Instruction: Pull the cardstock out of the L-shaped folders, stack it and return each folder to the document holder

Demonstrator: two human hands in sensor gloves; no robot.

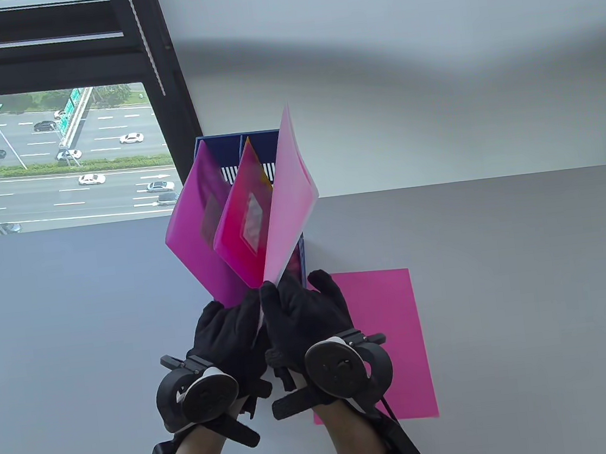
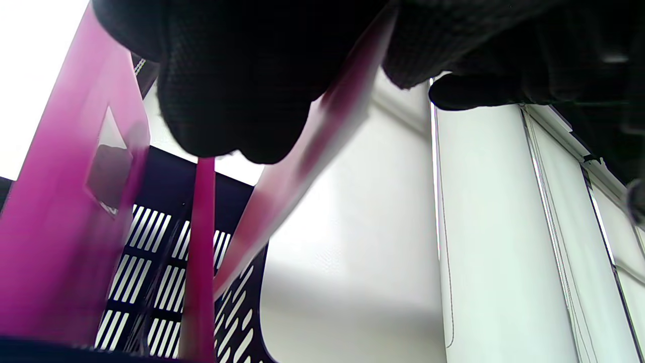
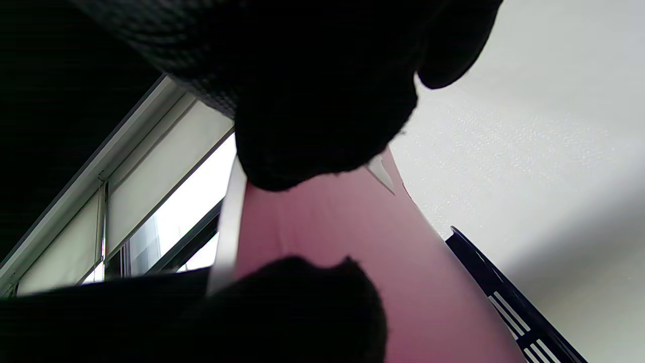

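nearest the onlooker, both gloved hands meet at the near edge of the fanned folders. the left hand (image 1: pixel 227 328) and the right hand (image 1: pixel 305 314) sit knuckle to knuckle, fingers curled and pinching the lower corner of the pale pink folder (image 1: pixel 289 201); the right wrist view shows a thumb and fingers clamped on either face of that sheet. whether the left hand grips the same folder or its neighbour cannot be told for certain, as the gloves hide the contact. just right of the hands, flat on the table (image 1: pixel 534 293), lies one sheet of pink cardstock (image 1: pixel 391 326), partly under the right wrist. beyond the hands, two magenta folders (image 1: pixel 200 233) lean outward from the blue document holder (image 1: pixel 229 150), which stands upright near the table's far edge. judged progress: one sheet appears extracted and begins the stack; the magenta folders look still loaded, so most extraction and refiling remains.
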